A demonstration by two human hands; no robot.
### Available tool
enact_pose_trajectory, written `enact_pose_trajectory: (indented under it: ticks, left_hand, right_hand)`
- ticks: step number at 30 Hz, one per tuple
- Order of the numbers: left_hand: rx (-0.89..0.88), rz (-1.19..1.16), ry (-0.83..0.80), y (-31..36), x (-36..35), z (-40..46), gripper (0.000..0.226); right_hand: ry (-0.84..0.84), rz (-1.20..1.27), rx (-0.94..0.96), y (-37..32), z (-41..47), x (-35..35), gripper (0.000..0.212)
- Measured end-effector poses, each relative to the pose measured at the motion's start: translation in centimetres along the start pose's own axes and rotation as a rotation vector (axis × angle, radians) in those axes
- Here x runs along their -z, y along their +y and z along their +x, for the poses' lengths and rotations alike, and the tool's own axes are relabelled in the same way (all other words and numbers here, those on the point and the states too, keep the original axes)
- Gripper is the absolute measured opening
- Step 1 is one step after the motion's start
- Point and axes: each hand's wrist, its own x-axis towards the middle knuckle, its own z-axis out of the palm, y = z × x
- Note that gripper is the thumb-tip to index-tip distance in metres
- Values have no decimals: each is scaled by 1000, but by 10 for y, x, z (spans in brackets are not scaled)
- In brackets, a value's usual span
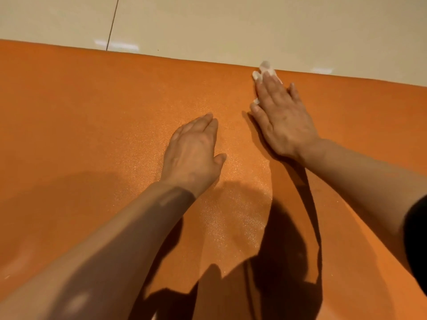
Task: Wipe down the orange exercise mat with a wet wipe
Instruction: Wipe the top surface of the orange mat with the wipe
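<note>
Warm light, hard shadows, soft focus

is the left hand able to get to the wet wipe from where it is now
Probably yes: the left hand lies flat on the orange mat, with bare mat between it and the wet wipe, though the right hand covers most of it.

Two bare hands and forearms in view, left hand (193,153), right hand (280,118). No rings, watch or bracelets visible. Forearms uncovered up to frame edge. Dark sleeve (416,245) shows at right arm near the elbow, black or very dark, plain, no markings visible.
</note>
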Motion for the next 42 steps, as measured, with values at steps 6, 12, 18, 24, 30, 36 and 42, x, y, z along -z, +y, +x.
enact_pose_trajectory:
  ticks: [6,12,18,24,30,36,42]
  left_hand:
    - [53,-7,35,2,2,9,74]
    - [74,9,57,20,-2,16,71]
    - [8,14,21,44,-8,20,71]
    - [-11,21,2,47,-9,14,72]
    - [27,29,-9,30,-5,-1,73]
    - [144,-36,32,17,-9,-23,78]
    - [139,-19,12,21,-15,-43,75]
  right_hand:
    - [-63,72,207,-45,28,1,67]
    - [-53,-34,151,-13,45,7,61]
    - [-26,-56,-32,39,11,10,64]
    - [-4,-44,-229,74,-24,9,65]
    - [26,63,-229,5,-8,1,71]
    - [-63,157,192,-53,-4,-4,61]
    - [73,59,-67,23,-61,-10,67]
